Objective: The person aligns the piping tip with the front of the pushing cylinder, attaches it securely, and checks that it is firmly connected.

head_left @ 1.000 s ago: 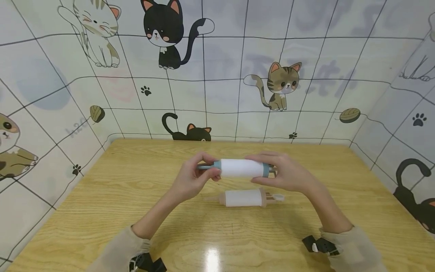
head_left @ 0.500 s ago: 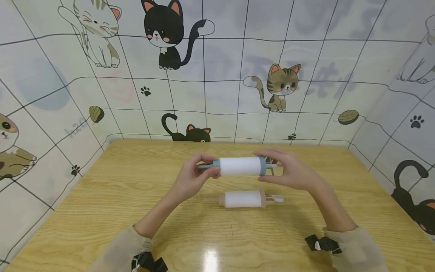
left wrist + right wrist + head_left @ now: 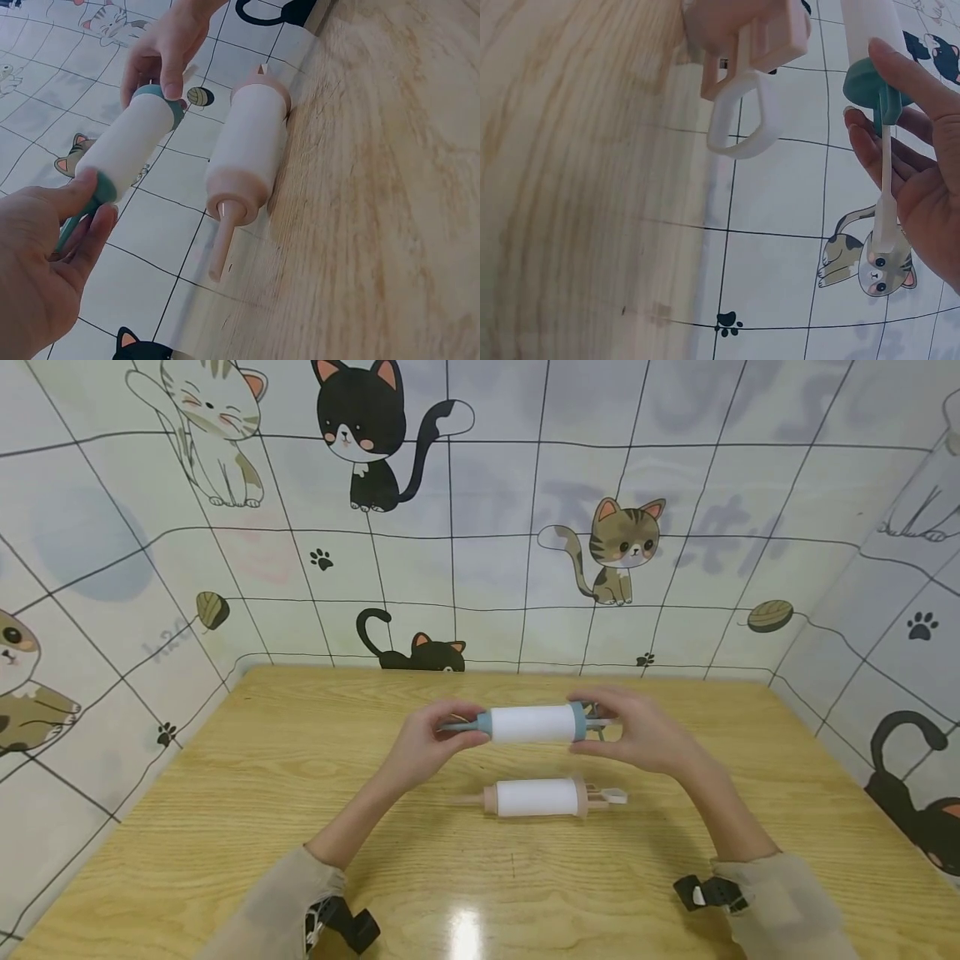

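Observation:
Both hands hold a white tube (image 3: 532,724) with blue-green ends level above the table. My left hand (image 3: 427,743) pinches its narrow end, where a thin blue-green rod (image 3: 72,226) runs back into the palm. At the wide end my right hand (image 3: 648,731) grips the blue-green collar (image 3: 864,84), thumb on one side and fingers on the other. A slim white stem (image 3: 886,191) sticks out there beside the palm. Nearer the person, a similar white tube with pinkish-beige ends (image 3: 537,797) lies on the table, its white loop (image 3: 763,142) pointing right.
The wooden table (image 3: 300,827) runs back to a white wall sheet (image 3: 495,568) printed with cats and grid lines. The sheet also stands at both sides. A black camera mount sits on each sleeve (image 3: 780,902).
My right hand has slid from over the white barrel to the right-hand collar. The tube has shifted slightly up and tilts a little. The beige-ended tube has stayed put.

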`<state>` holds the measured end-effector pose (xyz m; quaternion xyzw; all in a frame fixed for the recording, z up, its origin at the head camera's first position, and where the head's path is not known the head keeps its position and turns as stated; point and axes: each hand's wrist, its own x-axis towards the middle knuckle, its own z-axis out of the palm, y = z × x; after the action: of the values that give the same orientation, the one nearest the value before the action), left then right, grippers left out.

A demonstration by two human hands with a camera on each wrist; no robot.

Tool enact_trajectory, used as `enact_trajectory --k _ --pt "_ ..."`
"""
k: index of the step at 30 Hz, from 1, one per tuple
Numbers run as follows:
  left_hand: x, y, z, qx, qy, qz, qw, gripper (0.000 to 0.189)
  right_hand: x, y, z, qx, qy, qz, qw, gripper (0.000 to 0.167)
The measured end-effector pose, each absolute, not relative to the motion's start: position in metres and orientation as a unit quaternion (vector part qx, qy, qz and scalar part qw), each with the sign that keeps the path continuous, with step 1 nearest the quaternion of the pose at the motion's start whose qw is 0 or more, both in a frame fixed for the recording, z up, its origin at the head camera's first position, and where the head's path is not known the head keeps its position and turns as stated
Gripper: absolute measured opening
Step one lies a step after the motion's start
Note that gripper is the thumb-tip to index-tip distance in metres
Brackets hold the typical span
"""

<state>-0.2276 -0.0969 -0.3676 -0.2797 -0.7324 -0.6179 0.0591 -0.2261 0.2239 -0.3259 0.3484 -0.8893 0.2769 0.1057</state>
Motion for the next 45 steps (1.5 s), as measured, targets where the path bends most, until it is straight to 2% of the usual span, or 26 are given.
enact_trajectory --k 19,24,32,40,45 --pt "-0.247 -0.098 -0.382 -0.245 -0.792 -0.560 0.009 0.029 -0.246 0.230 -0.343 0.349 -0.890 0.291 -0.020 0.065" --pt "-0.253 -0.097 -0.387 -0.253 -0.795 -0.551 0.008 0.029 -0.253 0.229 -0.347 0.340 -0.890 0.300 -0.038 0.061" --pt "-0.260 -0.093 -0.390 -0.256 -0.819 -0.513 -0.022 0.025 -0.264 0.230 -0.357 0.339 -0.893 0.290 -0.054 0.051" --pt "-0.268 -0.093 -0.399 -0.248 -0.828 -0.502 -0.036 0.028 -0.271 0.233 -0.363 0.339 -0.900 0.269 -0.055 0.061" --pt "-0.272 -0.093 -0.403 -0.238 -0.832 -0.499 -0.044 0.031 -0.275 0.233 -0.364 0.338 -0.900 0.267 -0.074 0.060"
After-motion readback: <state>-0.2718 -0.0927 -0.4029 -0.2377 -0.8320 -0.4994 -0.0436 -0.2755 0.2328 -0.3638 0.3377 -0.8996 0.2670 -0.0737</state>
